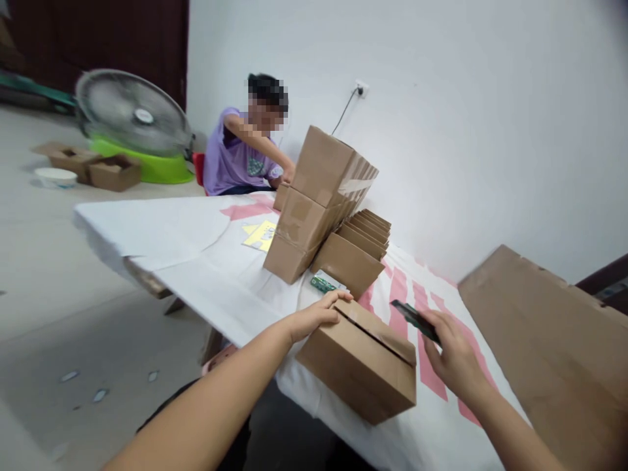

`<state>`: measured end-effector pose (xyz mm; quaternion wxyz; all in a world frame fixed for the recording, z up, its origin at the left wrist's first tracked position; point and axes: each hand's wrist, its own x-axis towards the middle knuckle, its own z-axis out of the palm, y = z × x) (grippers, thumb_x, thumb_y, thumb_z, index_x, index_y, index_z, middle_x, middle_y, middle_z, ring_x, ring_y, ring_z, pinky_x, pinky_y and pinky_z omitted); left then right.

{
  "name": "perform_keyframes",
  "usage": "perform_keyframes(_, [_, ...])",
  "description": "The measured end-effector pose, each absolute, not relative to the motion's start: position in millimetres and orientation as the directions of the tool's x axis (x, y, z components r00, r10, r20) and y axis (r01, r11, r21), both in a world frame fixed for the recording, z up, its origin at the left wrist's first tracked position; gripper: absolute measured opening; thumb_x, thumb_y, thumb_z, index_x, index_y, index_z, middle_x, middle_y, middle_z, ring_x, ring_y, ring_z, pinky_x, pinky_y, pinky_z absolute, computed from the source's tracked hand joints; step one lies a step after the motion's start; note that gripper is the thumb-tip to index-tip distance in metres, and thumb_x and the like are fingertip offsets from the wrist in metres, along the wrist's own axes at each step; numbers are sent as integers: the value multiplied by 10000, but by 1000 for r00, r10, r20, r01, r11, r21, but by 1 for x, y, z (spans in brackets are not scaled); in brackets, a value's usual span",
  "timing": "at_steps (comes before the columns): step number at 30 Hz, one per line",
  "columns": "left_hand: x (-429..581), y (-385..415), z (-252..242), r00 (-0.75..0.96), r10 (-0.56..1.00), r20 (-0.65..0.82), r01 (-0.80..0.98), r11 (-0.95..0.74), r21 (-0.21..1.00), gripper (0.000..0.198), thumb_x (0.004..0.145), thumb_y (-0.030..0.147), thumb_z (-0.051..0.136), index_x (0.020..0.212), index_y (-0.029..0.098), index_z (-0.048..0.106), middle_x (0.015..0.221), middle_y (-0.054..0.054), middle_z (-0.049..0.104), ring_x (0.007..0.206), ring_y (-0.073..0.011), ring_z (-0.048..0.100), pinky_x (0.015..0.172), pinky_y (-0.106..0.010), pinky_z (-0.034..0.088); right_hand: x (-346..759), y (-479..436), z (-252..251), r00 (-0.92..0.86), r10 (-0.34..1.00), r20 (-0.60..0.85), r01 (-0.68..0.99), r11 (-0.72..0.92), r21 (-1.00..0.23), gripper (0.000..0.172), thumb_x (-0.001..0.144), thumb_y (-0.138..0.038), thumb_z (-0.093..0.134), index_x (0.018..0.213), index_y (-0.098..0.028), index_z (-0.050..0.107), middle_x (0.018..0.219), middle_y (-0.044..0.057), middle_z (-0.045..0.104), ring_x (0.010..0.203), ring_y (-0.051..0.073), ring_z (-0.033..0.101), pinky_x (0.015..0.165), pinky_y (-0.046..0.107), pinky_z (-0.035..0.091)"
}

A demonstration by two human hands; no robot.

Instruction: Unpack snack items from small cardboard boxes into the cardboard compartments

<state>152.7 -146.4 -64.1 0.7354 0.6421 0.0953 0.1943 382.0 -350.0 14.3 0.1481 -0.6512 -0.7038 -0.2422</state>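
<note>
A closed brown cardboard box (pixel 360 366) sits at the near edge of the cloth-covered table, a dark gap running between its top flaps. My left hand (pixel 318 316) grips its far left end, fingers bent over the top edge. To the right of the box, my right hand (pixel 451 353) is closed around a slim dark hand tool (pixel 416 319), held in the air with its tip toward the box. Whether it is a stapler or a cutter I cannot make out. A small green-and-white packet (pixel 324 281) lies just beyond my left hand.
Stacked closed cartons (pixel 307 216) stand beyond the box, beside a row of open cartons (pixel 350 258). A person in a purple shirt (pixel 230 154) works across the table (pixel 171 229). A large cardboard sheet (pixel 544 333) rises at right. On the floor stands a fan (pixel 135 114).
</note>
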Motion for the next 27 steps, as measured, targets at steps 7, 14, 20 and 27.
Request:
perform_keyframes(7, [156, -144, -66, 903, 391, 176, -236, 111, 965, 545, 629, 221, 519, 1168, 241, 445, 1080, -2, 556, 958, -191, 504, 819, -295, 390, 317, -285, 26, -464, 850, 249, 824, 312, 473, 395, 903, -134, 432, 1294, -167, 478, 1185, 116, 580, 1024, 258, 511, 859, 426, 448])
perform_keyframes(14, [158, -141, -68, 908, 394, 141, -181, 68, 981, 544, 638, 253, 517, 1178, 255, 450, 1009, 6, 560, 913, -193, 516, 790, -297, 393, 321, -303, 37, -516, 835, 190, 701, 285, 653, 362, 888, -81, 426, 1215, -155, 560, 1102, 104, 626, 928, 250, 517, 797, 408, 424])
perform_keyframes(20, [158, -138, -70, 912, 390, 130, -161, 49, 986, 575, 642, 304, 531, 1208, 271, 434, 1050, -2, 544, 944, -209, 513, 818, -313, 403, 342, -362, 42, -409, 893, 189, 747, 208, 632, 454, 861, -6, 377, 1235, -198, 548, 1155, 73, 624, 993, 244, 526, 863, 424, 399])
perform_keyframes(27, [163, -136, -82, 888, 438, 139, -163, 16, 987, 569, 654, 315, 553, 1211, 261, 448, 1111, -20, 532, 990, -230, 513, 867, -341, 401, 411, -429, -18, -60, 894, 443, 935, -105, 338, 396, 824, -70, 396, 1160, -217, 544, 1068, 95, 637, 932, 251, 596, 786, 428, 486])
